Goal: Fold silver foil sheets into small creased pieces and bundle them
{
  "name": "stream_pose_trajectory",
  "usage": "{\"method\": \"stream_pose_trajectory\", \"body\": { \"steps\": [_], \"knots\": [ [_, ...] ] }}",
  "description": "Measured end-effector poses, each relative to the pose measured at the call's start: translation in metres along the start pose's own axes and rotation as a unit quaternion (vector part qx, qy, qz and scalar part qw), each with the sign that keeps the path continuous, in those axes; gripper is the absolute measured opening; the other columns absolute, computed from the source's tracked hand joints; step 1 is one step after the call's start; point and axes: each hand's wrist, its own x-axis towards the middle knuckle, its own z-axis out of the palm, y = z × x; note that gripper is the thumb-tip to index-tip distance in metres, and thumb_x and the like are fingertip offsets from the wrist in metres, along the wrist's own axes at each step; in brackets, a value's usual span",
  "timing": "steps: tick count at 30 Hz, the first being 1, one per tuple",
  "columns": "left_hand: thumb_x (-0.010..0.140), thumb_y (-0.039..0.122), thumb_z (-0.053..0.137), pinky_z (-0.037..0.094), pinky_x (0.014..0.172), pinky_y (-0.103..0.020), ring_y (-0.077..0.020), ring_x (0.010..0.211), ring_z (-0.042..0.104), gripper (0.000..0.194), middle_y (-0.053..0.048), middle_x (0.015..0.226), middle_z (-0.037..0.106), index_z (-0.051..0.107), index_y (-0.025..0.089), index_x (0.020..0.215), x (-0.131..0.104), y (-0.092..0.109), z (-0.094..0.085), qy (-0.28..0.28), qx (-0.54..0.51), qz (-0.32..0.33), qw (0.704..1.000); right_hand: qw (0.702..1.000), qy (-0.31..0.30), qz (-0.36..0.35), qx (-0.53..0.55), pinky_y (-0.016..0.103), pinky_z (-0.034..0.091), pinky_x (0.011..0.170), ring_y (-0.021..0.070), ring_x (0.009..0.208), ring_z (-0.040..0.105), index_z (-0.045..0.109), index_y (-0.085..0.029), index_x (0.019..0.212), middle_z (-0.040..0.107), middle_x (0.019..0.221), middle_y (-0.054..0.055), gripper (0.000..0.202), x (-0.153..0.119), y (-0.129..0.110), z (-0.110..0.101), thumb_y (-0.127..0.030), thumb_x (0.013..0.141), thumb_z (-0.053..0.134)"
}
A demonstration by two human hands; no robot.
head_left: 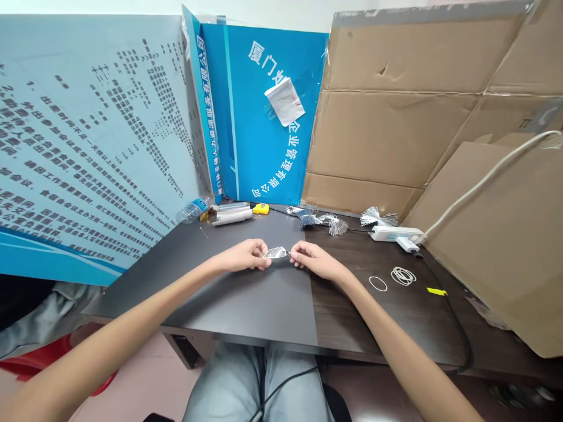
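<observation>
Above the dark grey mat, both hands pinch a small shiny silver piece (277, 252) that looks like foil or clear film. My left hand (248, 255) is closed on its left end, thumb against fingers. At the right end, my right hand (317, 261) holds a thin tip between thumb and fingertips. The piece stretches roughly level between the hands; its exact kind cannot be made out. Behind the hands lie bundles of thin silver strips (308, 218) with fanned-out ends. Right of my right hand rest a single white loop (378, 283) and a cluster of white loops (403, 276).
Silver rolls (233, 215), a yellow tool (261, 208) and a plastic bottle (193, 210) lie at the back left. A white power strip (391, 234) with cables sits at the back right, near a yellow scrap (437, 291). Blue boards (268, 158) and cardboard (369, 140) enclose the desk.
</observation>
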Motion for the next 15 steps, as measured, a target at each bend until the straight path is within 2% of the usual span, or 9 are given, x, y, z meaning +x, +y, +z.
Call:
{"method": "stream_pose_trajectory", "body": {
  "steps": [3, 5, 8, 12, 15],
  "knots": [
    [0.078, 0.054, 0.084, 0.048, 0.065, -0.026, -0.0189, 0.073, 0.074, 0.054, -0.001, 0.084, 0.073, 0.049, 0.022, 0.104, 0.005, 0.000, 0.004, 0.055, -0.082, 0.062, 0.993, 0.995, 0.085, -0.024, 0.048, 0.037, 0.055, 0.085, 0.0204, 0.088, 0.069, 0.061, -0.022, 0.092, 0.071, 0.092, 0.003, 0.039, 0.004, 0.006, -0.003, -0.059, 0.089, 0.072],
    [0.080, 0.053, 0.084, 0.049, 0.067, -0.026, -0.0177, 0.071, 0.073, 0.054, 0.000, 0.081, 0.073, 0.048, 0.023, 0.107, 0.011, 0.000, 0.009, 0.093, -0.099, 0.111, 0.985, 0.986, 0.146, -0.031, 0.069, 0.039, 0.055, 0.088, 0.0218, 0.091, 0.070, 0.064, -0.022, 0.090, 0.071, 0.091, 0.003, 0.040, 0.007, 0.008, -0.005, -0.061, 0.086, 0.075],
    [0.084, 0.053, 0.082, 0.052, 0.072, -0.028, -0.0172, 0.071, 0.073, 0.052, 0.000, 0.083, 0.075, 0.053, 0.022, 0.113, 0.021, -0.001, 0.015, 0.119, -0.113, 0.155, 0.974, 0.968, 0.219, -0.028, 0.117, 0.039, 0.056, 0.090, 0.0226, 0.090, 0.071, 0.066, -0.023, 0.094, 0.073, 0.090, 0.004, 0.043, 0.009, 0.009, -0.007, -0.060, 0.079, 0.081],
    [0.085, 0.053, 0.081, 0.056, 0.083, -0.033, -0.0215, 0.084, 0.076, 0.056, -0.005, 0.089, 0.080, 0.063, 0.019, 0.125, 0.030, -0.004, 0.019, 0.144, -0.132, 0.164, 0.967, 0.944, 0.263, -0.016, 0.199, 0.038, 0.057, 0.086, 0.0207, 0.083, 0.071, 0.061, -0.025, 0.110, 0.074, 0.086, 0.001, 0.056, 0.010, 0.009, -0.005, -0.052, 0.071, 0.090],
    [0.084, 0.055, 0.080, 0.056, 0.079, -0.032, -0.0240, 0.086, 0.076, 0.049, -0.009, 0.091, 0.080, 0.073, 0.014, 0.109, 0.031, -0.007, 0.018, 0.154, -0.127, 0.132, 0.971, 0.942, 0.263, -0.016, 0.206, 0.037, 0.057, 0.086, 0.0195, 0.081, 0.070, 0.062, -0.025, 0.110, 0.072, 0.083, 0.000, 0.053, 0.011, 0.010, -0.004, -0.050, 0.072, 0.090]
  ]
}}
